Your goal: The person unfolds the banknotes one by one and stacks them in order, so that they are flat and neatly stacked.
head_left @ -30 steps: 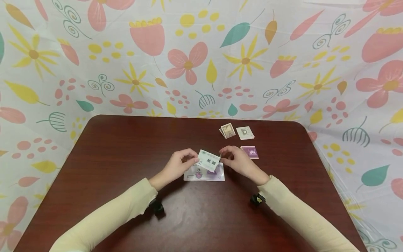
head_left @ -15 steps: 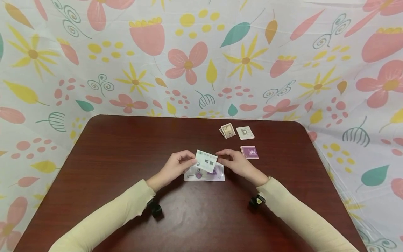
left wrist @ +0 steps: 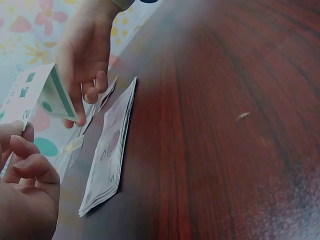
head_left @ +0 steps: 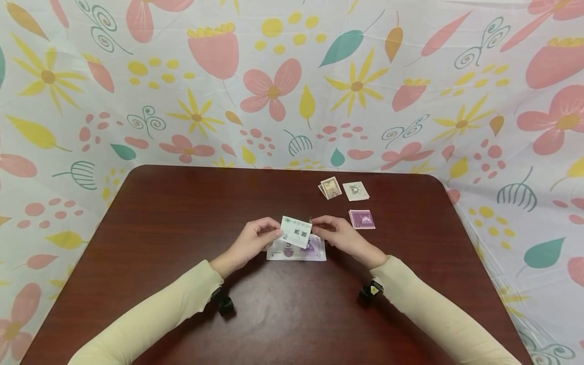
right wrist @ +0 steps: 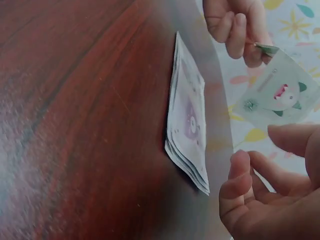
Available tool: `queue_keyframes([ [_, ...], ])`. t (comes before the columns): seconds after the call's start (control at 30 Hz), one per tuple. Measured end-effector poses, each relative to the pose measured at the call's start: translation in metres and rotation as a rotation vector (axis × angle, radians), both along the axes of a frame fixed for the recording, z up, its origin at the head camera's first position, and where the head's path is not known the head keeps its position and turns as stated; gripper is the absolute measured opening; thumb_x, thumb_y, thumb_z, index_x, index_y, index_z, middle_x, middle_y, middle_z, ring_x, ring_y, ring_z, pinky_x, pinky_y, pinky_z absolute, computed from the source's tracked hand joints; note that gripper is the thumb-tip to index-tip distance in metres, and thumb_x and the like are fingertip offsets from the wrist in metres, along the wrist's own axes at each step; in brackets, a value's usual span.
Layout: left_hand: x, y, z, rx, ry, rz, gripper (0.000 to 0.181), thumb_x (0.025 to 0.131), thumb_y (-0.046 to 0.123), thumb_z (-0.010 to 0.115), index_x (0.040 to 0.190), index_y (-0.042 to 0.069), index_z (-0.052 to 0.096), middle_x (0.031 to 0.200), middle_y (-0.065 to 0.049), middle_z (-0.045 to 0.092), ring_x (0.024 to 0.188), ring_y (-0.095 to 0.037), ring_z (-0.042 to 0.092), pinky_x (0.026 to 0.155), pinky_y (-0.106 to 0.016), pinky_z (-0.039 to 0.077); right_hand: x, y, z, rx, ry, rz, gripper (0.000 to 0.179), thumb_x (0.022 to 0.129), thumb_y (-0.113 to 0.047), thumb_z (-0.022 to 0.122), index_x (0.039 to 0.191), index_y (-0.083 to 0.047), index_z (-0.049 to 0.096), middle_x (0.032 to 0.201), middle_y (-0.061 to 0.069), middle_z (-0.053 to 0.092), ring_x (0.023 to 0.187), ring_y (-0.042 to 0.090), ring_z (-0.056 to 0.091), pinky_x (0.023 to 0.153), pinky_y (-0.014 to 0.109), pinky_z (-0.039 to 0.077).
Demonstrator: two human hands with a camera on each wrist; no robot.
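Note:
A green-and-white play banknote (head_left: 295,232) marked 2 is held up over the table, bent so that a flap (left wrist: 56,97) turns back from its front. My left hand (head_left: 255,237) pinches its left end between thumb and fingers. At the other end is my right hand (head_left: 344,234), thumb and index finger apart with a gap between them, fingertips right by the flap. The flap's back (right wrist: 280,95) shows a cartoon animal in the right wrist view. Below lies a stack of purple-and-white play banknotes (head_left: 298,253) marked 5, partly covered by the green one in the head view.
Beyond my right hand lie small folded piles: brown notes (head_left: 330,187), pale notes (head_left: 356,191) and purple notes (head_left: 362,219). The dark wooden table (head_left: 182,203) meets a flower-printed cloth (head_left: 292,101) at its far edge.
Both hands have shifted slightly left with the green banknote, and its right end now sits a little further left. The stack and folded piles have stayed put.

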State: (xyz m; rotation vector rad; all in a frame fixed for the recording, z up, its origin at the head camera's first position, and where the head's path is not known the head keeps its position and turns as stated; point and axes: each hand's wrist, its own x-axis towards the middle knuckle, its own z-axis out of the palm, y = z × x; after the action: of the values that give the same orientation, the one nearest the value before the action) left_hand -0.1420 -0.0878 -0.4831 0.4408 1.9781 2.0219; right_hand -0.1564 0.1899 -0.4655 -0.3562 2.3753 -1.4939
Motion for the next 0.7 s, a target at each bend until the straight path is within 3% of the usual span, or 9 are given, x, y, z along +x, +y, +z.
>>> queue_keyframes([
  [0.2,0.001,0.001,-0.001,0.004,-0.008,-0.003,0.011,0.101,0.005,0.065,0.105,-0.006,0.064,0.067,0.002,0.049,0.057,-0.009,0.042,0.054,-0.023,0.035,0.002,-0.004,0.001,-0.037,-0.011,0.034,0.028,0.102,-0.010,0.064,0.125,0.006,0.066,0.086,0.021,0.065,0.064,0.018,0.051,0.057,0.026,0.042],
  [0.37,0.001,0.000,-0.002,-0.021,-0.027,0.103,0.012,0.100,0.004,0.067,0.106,-0.006,0.066,0.075,-0.007,0.056,0.057,-0.009,0.044,0.055,-0.023,0.038,0.003,-0.002,0.002,-0.062,0.007,-0.030,0.013,0.100,-0.008,0.067,0.105,0.004,0.064,0.077,0.016,0.061,0.060,0.014,0.048,0.055,0.026,0.041],
  [0.5,0.001,-0.002,-0.005,-0.014,-0.093,0.214,0.013,0.098,0.004,0.070,0.105,-0.007,0.067,0.082,-0.013,0.062,0.058,-0.010,0.046,0.054,-0.022,0.038,0.004,0.003,0.002,-0.042,0.040,-0.076,0.012,0.100,-0.008,0.067,0.099,0.003,0.062,0.076,0.017,0.061,0.060,0.011,0.048,0.054,0.024,0.041],
  [0.6,0.002,-0.004,-0.007,-0.005,-0.143,0.270,0.014,0.098,0.005,0.071,0.103,-0.007,0.066,0.080,-0.010,0.062,0.058,-0.010,0.045,0.053,-0.022,0.038,0.006,0.005,0.000,-0.026,0.091,-0.088,0.010,0.100,-0.006,0.067,0.097,0.003,0.063,0.077,0.021,0.061,0.061,0.014,0.051,0.054,0.025,0.043],
  [0.7,0.003,-0.006,-0.009,-0.025,-0.137,0.282,0.014,0.097,0.004,0.071,0.102,-0.008,0.067,0.076,-0.006,0.061,0.057,-0.009,0.045,0.052,-0.021,0.038,0.009,0.007,0.000,0.008,0.160,-0.092,0.007,0.099,-0.003,0.067,0.096,0.002,0.064,0.078,0.022,0.064,0.062,0.020,0.056,0.055,0.024,0.046],
])
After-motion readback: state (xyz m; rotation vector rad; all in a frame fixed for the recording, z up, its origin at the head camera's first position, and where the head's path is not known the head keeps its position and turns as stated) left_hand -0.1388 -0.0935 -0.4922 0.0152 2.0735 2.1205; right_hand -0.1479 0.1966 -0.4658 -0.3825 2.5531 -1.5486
